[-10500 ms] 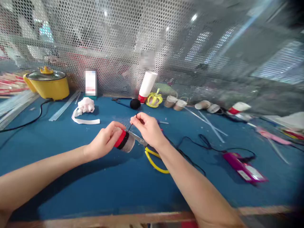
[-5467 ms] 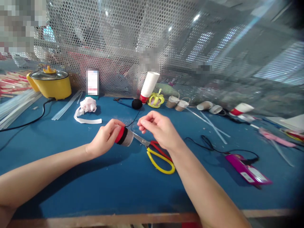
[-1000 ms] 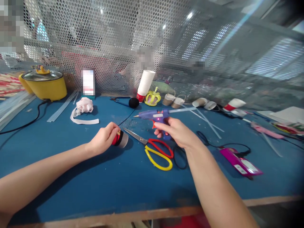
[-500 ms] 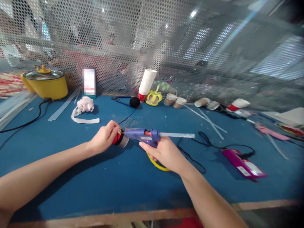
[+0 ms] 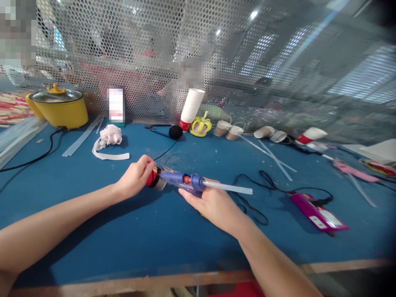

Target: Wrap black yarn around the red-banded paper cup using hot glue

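One blue worktop (image 5: 123, 239) with a wooden front edge carries everything, and two bare hands work above its middle. The right hand (image 5: 215, 206) is wrapped around one blue glue gun (image 5: 177, 178), from whose rear one translucent glue stick (image 5: 229, 187) juts. The left hand (image 5: 133, 178) grips one small tube (image 5: 151, 180), red with a black band and a pale end, held tilted just left of the gun. The gun's nose meets the tube's near edge; whether the tip touches is too small to tell. To the right lie one purple power strip (image 5: 318, 212) with one black plug in it and a looped black cord (image 5: 247, 202).

Farther back, one thin black strand runs from near the tube to one black ball (image 5: 175, 132), beside one pair of pliers (image 5: 159, 126). One crumpled white ribbon (image 5: 111, 137) sits left of these. On the right, two loose sticks (image 5: 275, 159) cross, and one pink tool (image 5: 354, 170) lies beyond them.

Along the back, left to right: one yellow pot (image 5: 62, 113), one upright phone (image 5: 116, 106), one leaning stack of paper cups (image 5: 192, 107), one yellow openwork ornament (image 5: 201, 126), two small brown buckets (image 5: 222, 128) with handles, two tubes lying down and one red-and-white cup (image 5: 311, 135) on its side. Behind rises one perforated metal screen (image 5: 139, 62).
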`<state>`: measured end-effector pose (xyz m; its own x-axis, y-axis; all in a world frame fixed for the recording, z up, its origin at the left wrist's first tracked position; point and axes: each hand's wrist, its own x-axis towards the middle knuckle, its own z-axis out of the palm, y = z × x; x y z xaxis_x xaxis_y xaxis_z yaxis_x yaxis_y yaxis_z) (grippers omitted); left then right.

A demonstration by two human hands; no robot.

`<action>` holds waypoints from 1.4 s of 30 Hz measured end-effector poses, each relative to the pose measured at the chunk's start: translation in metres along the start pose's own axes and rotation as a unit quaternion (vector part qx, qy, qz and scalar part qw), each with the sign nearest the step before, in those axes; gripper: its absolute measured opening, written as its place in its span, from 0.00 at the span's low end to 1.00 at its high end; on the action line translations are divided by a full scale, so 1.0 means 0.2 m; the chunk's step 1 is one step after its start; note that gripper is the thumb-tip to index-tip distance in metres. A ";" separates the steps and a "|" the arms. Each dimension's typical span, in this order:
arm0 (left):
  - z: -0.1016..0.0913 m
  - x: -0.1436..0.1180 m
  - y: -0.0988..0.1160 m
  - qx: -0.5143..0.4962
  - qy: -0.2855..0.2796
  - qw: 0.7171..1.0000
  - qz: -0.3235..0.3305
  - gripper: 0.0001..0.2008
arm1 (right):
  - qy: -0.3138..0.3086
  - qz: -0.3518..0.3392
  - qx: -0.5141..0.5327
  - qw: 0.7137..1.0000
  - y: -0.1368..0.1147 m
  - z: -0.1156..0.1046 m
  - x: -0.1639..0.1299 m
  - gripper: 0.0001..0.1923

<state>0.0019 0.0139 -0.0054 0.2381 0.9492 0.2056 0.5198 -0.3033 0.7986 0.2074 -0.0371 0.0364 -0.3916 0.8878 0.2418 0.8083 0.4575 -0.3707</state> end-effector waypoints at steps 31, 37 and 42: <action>0.00 0.00 0.01 -0.002 0.011 1.000 0.002 0.10 | -0.012 -0.013 0.008 1.000 -0.06 -0.02 -0.01 0.06; 0.01 -0.01 0.01 -0.006 -0.001 1.000 0.014 0.10 | -0.002 -0.004 -0.014 1.000 0.02 0.01 0.00 0.07; 0.00 -0.02 0.00 -0.004 -0.008 0.999 0.036 0.09 | 0.019 0.003 -0.015 1.000 0.04 0.01 0.02 0.08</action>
<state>0.0019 0.0106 -0.0066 0.2881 0.9235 0.2533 0.4940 -0.3699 0.7869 0.2112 -0.0287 0.0321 -0.3697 0.8878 0.2742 0.8240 0.4496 -0.3448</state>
